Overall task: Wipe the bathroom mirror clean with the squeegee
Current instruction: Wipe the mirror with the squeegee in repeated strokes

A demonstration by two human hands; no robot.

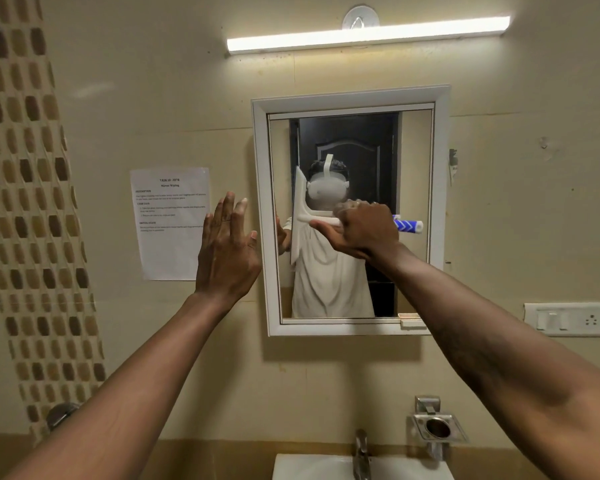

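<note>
Squeegee (300, 216) one, mirror (414, 168) one.

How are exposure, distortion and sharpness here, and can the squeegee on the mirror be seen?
Head view: the tube light is blown out white; wide-angle bending curves the tile strip at left; small print on the notice is too soft to read; the mirror throws a shadow on the wall below; no glare hides the squeegee, gripped by the right hand.
</note>
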